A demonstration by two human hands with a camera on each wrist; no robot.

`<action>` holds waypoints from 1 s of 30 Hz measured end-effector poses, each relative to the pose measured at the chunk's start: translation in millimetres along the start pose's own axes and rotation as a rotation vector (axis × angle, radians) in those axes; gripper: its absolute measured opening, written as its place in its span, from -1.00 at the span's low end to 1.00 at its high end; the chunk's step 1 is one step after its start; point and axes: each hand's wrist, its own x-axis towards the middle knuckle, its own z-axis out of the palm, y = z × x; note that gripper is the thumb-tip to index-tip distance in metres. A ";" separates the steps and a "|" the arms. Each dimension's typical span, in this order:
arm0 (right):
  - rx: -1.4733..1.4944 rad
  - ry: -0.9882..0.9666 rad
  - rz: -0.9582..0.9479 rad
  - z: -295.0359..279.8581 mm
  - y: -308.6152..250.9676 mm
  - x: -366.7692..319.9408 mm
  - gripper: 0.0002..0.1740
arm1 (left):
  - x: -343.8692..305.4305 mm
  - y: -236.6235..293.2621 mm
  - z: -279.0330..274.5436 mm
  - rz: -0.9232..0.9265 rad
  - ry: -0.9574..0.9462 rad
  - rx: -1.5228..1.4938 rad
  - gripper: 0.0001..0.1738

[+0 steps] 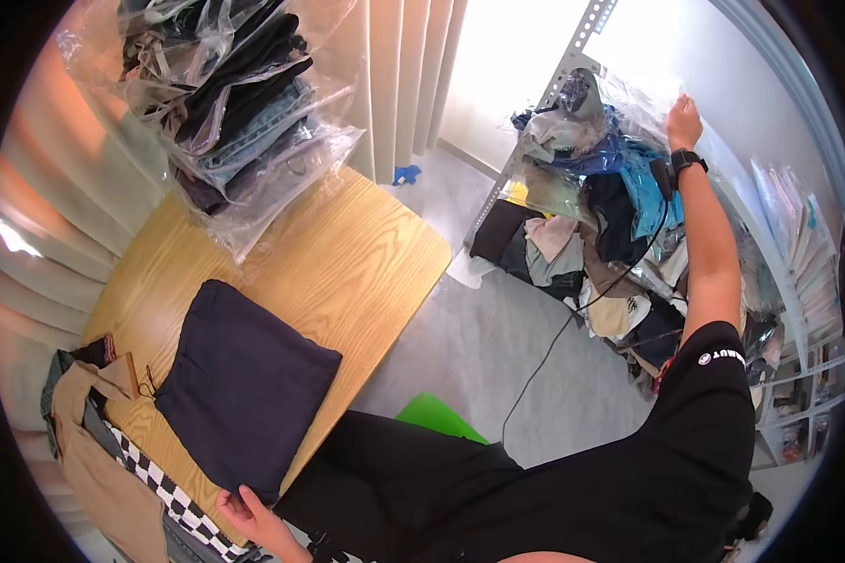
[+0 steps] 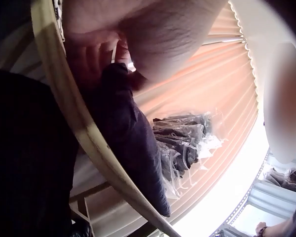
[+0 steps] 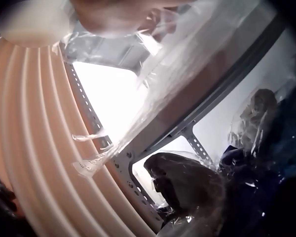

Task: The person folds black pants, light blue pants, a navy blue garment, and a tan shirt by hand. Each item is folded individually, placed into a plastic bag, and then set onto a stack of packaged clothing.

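Observation:
A folded dark navy garment (image 1: 244,385) lies flat on the wooden table (image 1: 385,244), a thin black cord showing at its left corner. My left hand (image 1: 249,521) is at the garment's near corner; in the left wrist view the cloth (image 2: 133,133) runs up between thumb and curled fingers. Far off to the right, my right arm is stretched out to the shelving. There my right hand (image 1: 684,124) grips a clear plastic bag (image 3: 163,84), which hangs down from the curled fingers in the right wrist view.
Bagged clothes (image 1: 230,103) are stacked at the table's far end. More bagged garments (image 1: 573,141) and loose clothes (image 1: 620,310) fill the metal shelf (image 1: 512,174). Clothes, including a checkered piece (image 1: 164,483), lie along the table's left edge. A black cable (image 1: 545,361) runs from my right wrist.

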 end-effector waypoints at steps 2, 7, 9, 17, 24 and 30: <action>0.144 0.252 -0.176 -11.6 -4.0 2.7 -0.54 | 0.2 0.3 -0.4 0.000 0.005 0.009 -0.78; 0.380 0.454 -0.248 -53.8 -20.5 -9.2 -0.65 | 0.5 9.0 5.5 0.118 0.070 0.104 -0.61; 0.544 0.490 -0.255 -77.1 -38.5 -27.6 -0.70 | 1.5 6.5 3.2 0.111 0.062 0.113 -0.61; 0.876 0.411 -0.486 -207.7 -133.6 -181.2 -0.87 | 3.8 -13.2 2.6 0.027 0.009 -0.007 -0.75; 1.134 -0.029 -1.149 -258.0 -228.4 -311.5 -0.76 | -4.7 6.5 8.8 0.009 -0.042 -0.179 -0.65; 1.594 -0.473 -1.509 -317.1 -288.3 -413.9 -0.84 | -20.3 73.4 -5.2 0.258 -0.133 -0.416 0.01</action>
